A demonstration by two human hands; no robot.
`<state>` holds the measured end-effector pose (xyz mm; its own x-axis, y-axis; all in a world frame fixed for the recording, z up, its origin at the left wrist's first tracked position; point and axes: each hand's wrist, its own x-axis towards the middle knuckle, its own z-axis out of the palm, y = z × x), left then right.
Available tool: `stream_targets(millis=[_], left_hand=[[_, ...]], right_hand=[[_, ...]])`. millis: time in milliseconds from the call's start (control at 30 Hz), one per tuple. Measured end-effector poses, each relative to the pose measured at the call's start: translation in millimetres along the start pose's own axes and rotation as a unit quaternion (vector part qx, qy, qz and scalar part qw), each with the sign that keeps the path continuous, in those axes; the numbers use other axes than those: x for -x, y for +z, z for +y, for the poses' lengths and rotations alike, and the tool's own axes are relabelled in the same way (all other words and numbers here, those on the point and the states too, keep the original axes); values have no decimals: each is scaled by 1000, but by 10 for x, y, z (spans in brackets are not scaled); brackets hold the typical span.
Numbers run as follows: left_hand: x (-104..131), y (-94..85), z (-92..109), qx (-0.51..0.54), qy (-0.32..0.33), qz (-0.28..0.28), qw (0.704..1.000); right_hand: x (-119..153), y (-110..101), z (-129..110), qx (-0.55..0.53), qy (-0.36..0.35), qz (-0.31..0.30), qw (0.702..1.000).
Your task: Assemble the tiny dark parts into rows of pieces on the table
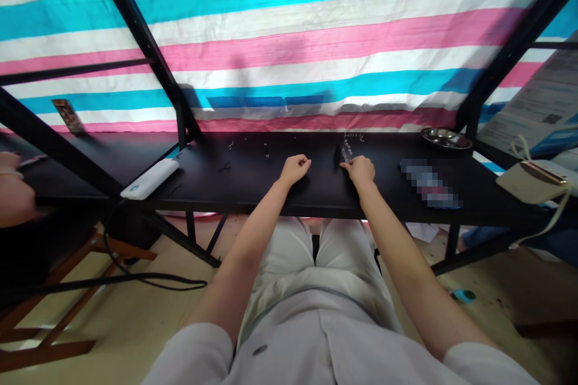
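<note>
head view: left hand (295,168) curled, whether around anything i cannot tell; right hand (360,171) at the near end of a clear beaded strip (347,149), grip unclear, a black bar (338,155) just to that hand's left.

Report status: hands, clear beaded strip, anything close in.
Right hand at near end of clear beaded strip, grip unclear. Left hand curled, apart, nothing visible in it. Black bar close on strip's left.
</note>
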<state>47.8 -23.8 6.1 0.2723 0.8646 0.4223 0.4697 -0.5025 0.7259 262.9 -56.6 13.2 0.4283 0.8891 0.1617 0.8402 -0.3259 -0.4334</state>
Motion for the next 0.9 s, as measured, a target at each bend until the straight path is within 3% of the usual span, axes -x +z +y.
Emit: stream_targets(millis=[233, 433, 600, 767, 900], left_hand=[[3, -1, 10, 0, 1, 8, 1000], [12, -17, 14, -15, 16, 70, 997], [0, -79, 29, 27, 12, 223, 974], [-69, -169, -13, 120, -51, 405, 905], [-134, -187, -122, 153, -124, 469, 861]], right_hand=[[-4, 17, 10, 18, -10, 1, 1000], [21, 13, 36, 16, -26, -6, 1000], [63, -12, 32, -14, -27, -4, 1000], [94, -55, -2, -46, -14, -8, 999], [95, -91, -20, -75, 10, 16, 997]])
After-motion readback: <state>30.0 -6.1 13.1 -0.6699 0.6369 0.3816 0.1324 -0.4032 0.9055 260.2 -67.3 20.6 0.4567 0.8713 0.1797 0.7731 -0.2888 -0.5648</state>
